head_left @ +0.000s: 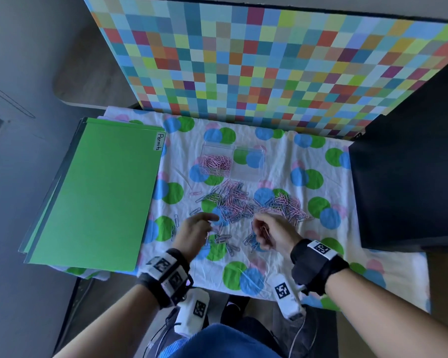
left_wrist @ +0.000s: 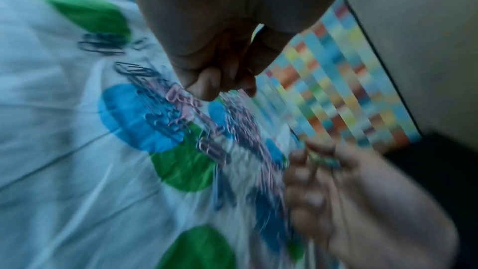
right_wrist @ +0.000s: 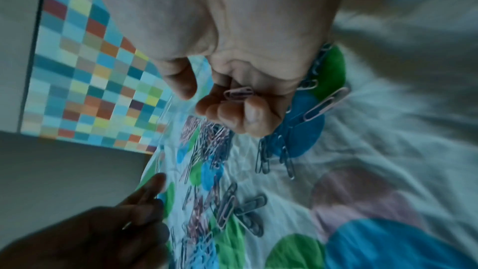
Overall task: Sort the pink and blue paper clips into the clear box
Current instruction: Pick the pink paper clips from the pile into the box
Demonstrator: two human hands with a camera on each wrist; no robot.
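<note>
Clips spread mid-worktop, both hands working the near edge of the pile

The worktop [head_left: 321, 244] is hemmed in by a green folder [head_left: 96, 192] on the left, a dark box [head_left: 409, 161] on the right and a checkered board [head_left: 269, 60] behind. The clear box [head_left: 248, 164] is sitting just behind the pink and blue paper clips [head_left: 243, 202], long side running left-right, left compartment holding pink ones. The right hand [head_left: 269, 233] is keeping a curled grip on pink clips [right_wrist: 238, 92]. The left hand [head_left: 194, 232] is hovering beside; can't tell its grip.
</note>
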